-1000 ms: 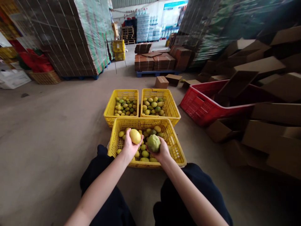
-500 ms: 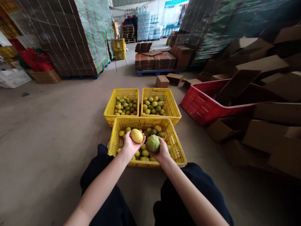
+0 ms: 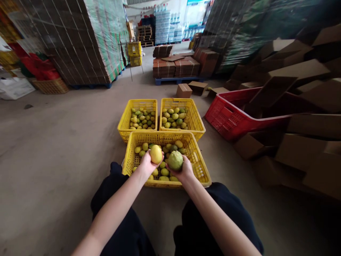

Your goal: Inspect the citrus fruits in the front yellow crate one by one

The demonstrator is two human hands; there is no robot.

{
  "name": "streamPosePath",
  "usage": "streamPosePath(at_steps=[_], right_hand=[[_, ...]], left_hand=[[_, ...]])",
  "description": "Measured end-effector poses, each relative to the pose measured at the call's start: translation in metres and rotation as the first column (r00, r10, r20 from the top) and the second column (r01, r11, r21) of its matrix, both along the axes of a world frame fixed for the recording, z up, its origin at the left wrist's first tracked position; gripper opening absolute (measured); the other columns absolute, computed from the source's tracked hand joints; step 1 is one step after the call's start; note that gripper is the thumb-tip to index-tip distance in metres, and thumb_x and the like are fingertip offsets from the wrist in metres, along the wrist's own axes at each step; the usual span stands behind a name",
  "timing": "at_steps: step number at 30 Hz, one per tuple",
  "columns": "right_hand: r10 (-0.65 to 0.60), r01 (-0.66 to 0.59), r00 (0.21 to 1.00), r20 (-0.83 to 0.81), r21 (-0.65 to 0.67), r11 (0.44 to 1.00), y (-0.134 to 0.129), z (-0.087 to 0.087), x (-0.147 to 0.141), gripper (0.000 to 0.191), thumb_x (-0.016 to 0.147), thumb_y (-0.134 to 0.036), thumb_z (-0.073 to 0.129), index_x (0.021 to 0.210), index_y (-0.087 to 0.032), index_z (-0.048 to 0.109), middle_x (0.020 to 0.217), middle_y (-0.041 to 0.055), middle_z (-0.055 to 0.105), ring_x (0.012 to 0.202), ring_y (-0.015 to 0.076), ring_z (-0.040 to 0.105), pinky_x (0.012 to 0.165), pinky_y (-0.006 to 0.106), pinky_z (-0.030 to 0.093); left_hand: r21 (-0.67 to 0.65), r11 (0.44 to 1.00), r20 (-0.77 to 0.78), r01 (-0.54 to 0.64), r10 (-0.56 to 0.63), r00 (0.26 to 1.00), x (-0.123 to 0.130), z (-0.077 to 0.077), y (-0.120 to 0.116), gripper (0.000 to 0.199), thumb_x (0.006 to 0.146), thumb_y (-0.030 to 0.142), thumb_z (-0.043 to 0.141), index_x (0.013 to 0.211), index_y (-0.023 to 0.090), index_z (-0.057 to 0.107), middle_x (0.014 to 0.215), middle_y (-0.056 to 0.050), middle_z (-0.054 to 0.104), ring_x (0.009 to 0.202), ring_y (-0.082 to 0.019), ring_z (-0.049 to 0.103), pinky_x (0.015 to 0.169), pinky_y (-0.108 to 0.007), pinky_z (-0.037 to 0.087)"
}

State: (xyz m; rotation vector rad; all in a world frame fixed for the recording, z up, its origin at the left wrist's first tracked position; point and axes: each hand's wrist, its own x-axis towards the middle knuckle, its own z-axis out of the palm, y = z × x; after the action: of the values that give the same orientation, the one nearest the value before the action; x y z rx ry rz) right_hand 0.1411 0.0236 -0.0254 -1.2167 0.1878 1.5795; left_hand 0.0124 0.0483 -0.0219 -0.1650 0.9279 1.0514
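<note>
Over the near yellow crate (image 3: pixel 201 167), my left hand (image 3: pixel 147 164) holds a smooth yellow fruit (image 3: pixel 156 154). Beside it, my right hand (image 3: pixel 184 170) has its fingers round a bumpy green fruit (image 3: pixel 175 160). The two fruits are close together but apart. Several yellow and green fruits (image 3: pixel 164 172) lie in the crate below, partly hidden by my hands. Behind stand two more yellow crates, the left one (image 3: pixel 124 122) and the right one (image 3: pixel 198 122), both with several fruits inside.
A red crate (image 3: pixel 226 117) with cardboard in it stands at the right, among piled cardboard boxes (image 3: pixel 301 153). Beyond the yellow crates are a small carton (image 3: pixel 183 91) and flat cardboard stacks on a blue pallet (image 3: pixel 173 81). Wrapped stacks (image 3: pixel 106 39) rise on both sides.
The yellow fruit has turned more upright in my left hand. The green fruit has tilted and shifted slightly up and to the right in my right hand.
</note>
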Motion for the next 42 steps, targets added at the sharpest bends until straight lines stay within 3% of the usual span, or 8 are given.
streamPosePath(at_steps=[8,14,18,23,31,36,39,42], right_hand=[[0.045,-0.045,0.999,0.014,-0.024,0.999,0.001,0.001,0.001,0.014,0.079,-0.026,0.043,0.070,-0.022,0.053,0.052,-0.0011,0.058,0.050,0.0168,0.056,0.057,0.035,0.051],[0.101,-0.101,0.995,-0.011,-0.030,0.994,0.000,0.002,0.001,0.020,0.083,-0.030,0.040,0.071,-0.021,0.053,0.054,0.0006,0.059,0.054,0.0179,0.058,0.056,0.034,0.051],[0.054,-0.054,0.998,0.029,0.005,0.999,-0.001,0.001,0.000,0.013,0.082,-0.029,0.045,0.073,-0.023,0.053,0.056,-0.0028,0.059,0.055,0.0166,0.058,0.059,0.034,0.053],[0.020,-0.019,0.999,0.029,-0.013,1.000,-0.001,0.001,-0.001,0.016,0.082,-0.027,0.043,0.069,-0.021,0.052,0.053,-0.0021,0.058,0.052,0.0158,0.057,0.058,0.033,0.053],[0.049,-0.050,0.998,-0.042,-0.036,0.998,-0.002,-0.002,-0.004,0.017,0.083,-0.029,0.041,0.073,-0.022,0.053,0.056,-0.0001,0.061,0.055,0.0181,0.060,0.055,0.035,0.052],[0.059,-0.059,0.998,-0.013,0.005,0.998,-0.002,0.000,-0.003,0.013,0.080,-0.028,0.045,0.073,-0.022,0.054,0.055,-0.0025,0.060,0.056,0.0174,0.060,0.055,0.033,0.052],[0.096,-0.092,0.994,-0.054,0.075,0.993,-0.003,0.004,-0.003,0.015,0.079,-0.029,0.045,0.071,-0.021,0.055,0.056,-0.0003,0.061,0.055,0.0175,0.061,0.053,0.032,0.052],[0.118,-0.106,0.990,-0.071,0.159,0.982,-0.004,0.007,-0.004,0.019,0.078,-0.030,0.044,0.068,-0.019,0.057,0.055,0.0018,0.061,0.052,0.0171,0.060,0.050,0.030,0.051]], left_hand=[[-0.004,0.999,-0.041,-0.039,0.039,0.998,0.003,0.004,-0.001,0.018,0.083,0.032,0.054,0.086,0.014,0.055,0.074,-0.006,0.060,0.066,-0.017,0.060,0.057,-0.029,0.056],[-0.007,0.995,0.029,0.095,-0.095,0.995,0.002,0.002,-0.001,0.032,0.092,0.033,0.036,0.094,0.010,0.057,0.074,-0.009,0.061,0.064,-0.018,0.060,0.050,-0.028,0.053],[-0.052,0.997,0.003,0.053,-0.053,0.999,0.002,-0.001,-0.001,0.027,0.092,0.032,0.037,0.095,0.013,0.055,0.078,-0.010,0.061,0.069,-0.020,0.061,0.055,-0.033,0.055],[0.009,1.000,0.004,-0.006,0.006,1.000,0.000,0.006,0.000,0.024,0.087,0.036,0.048,0.091,0.014,0.055,0.075,-0.007,0.059,0.068,-0.017,0.060,0.057,-0.029,0.055],[0.038,0.992,-0.050,0.116,-0.115,0.992,0.000,0.001,0.000,0.028,0.089,0.023,0.036,0.096,0.013,0.061,0.074,-0.006,0.065,0.058,-0.014,0.060,0.051,-0.023,0.048],[0.042,0.996,-0.024,0.078,-0.077,0.997,0.000,0.003,-0.001,0.029,0.086,0.026,0.038,0.094,0.012,0.062,0.070,-0.007,0.065,0.062,-0.017,0.063,0.056,-0.028,0.051],[0.107,0.993,-0.022,0.057,-0.055,0.998,-0.001,0.009,-0.003,0.029,0.083,0.029,0.040,0.081,0.011,0.062,0.068,-0.008,0.064,0.062,-0.018,0.063,0.054,-0.028,0.050],[0.294,0.956,-0.147,0.000,0.045,0.988,0.001,0.012,-0.005,0.030,0.080,0.031,0.041,0.066,0.013,0.060,0.062,-0.005,0.060,0.056,-0.015,0.060,0.052,-0.025,0.047]])
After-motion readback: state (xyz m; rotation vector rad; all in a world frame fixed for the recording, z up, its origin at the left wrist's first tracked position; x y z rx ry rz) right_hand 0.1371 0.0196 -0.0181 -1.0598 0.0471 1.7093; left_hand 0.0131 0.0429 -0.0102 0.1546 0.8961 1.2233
